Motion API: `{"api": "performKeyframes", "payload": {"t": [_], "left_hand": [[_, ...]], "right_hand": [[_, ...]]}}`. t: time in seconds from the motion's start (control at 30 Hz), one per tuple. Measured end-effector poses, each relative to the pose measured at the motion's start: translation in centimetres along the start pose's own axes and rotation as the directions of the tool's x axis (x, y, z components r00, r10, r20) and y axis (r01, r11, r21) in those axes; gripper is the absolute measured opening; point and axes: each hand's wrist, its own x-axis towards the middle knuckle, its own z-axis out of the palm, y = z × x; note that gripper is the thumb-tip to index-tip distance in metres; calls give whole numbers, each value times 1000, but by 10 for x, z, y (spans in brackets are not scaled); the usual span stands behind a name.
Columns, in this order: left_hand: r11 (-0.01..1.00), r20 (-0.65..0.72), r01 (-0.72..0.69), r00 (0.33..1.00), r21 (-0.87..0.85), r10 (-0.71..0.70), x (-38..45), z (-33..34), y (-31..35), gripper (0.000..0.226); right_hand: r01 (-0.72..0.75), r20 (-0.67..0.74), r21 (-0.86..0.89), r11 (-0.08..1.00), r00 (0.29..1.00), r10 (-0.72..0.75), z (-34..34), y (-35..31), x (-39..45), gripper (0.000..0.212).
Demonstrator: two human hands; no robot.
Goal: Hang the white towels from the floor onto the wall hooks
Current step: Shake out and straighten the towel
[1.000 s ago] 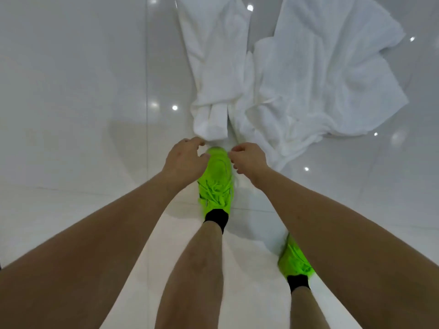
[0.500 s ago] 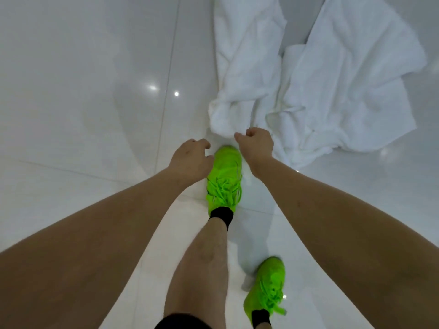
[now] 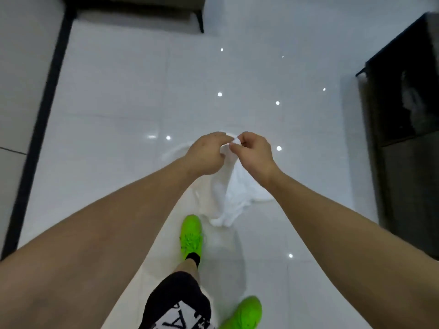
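A white towel [image 3: 234,198] hangs in the air in front of me, its lower end dangling above the glossy white floor near my left foot. My left hand [image 3: 206,154] and my right hand [image 3: 255,154] are close together and both pinch its top edge. The other towel and the wall hooks are out of view.
A dark cabinet [image 3: 408,119] stands at the right edge. A dark piece of furniture with thin legs [image 3: 137,8] sits at the top. A black strip [image 3: 38,129] runs along the left wall base. My bright green shoes [image 3: 191,236] are on the white tile floor [image 3: 114,96].
Both hands reached down to the towels on the floor, took hold of one and lifted it. The view has swung away from the towel pile to open floor and furniture.
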Motion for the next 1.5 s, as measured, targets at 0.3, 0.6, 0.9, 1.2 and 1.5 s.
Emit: {"api": "performKeyframes", "payload": {"t": [0.3, 0.6, 0.9, 1.2, 1.5], "left_hand": [[914, -3, -399, 916, 70, 400, -131, -12, 334, 22], [661, -160, -719, 641, 216, 750, -215, 88, 598, 11], [597, -374, -771, 499, 219, 782, -194, 172, 768, 18], [539, -84, -840, 543, -69, 835, -124, 273, 884, 11], [492, 240, -867, 462, -80, 854, -67, 302, 963, 13]], "right_hand": [[305, -234, 63, 950, 930, -283, -295, -66, -212, 38], [259, -439, -144, 955, 848, -297, -521, -16, -405, 49], [-90, -658, -175, 980, 751, -48, -649, 107, -494, 23], [-253, -790, -67, 965, 604, 103, -785, 162, -493, 34], [38, -711, 94, 995, 702, 41, -874, 125, -385, 19]]}}
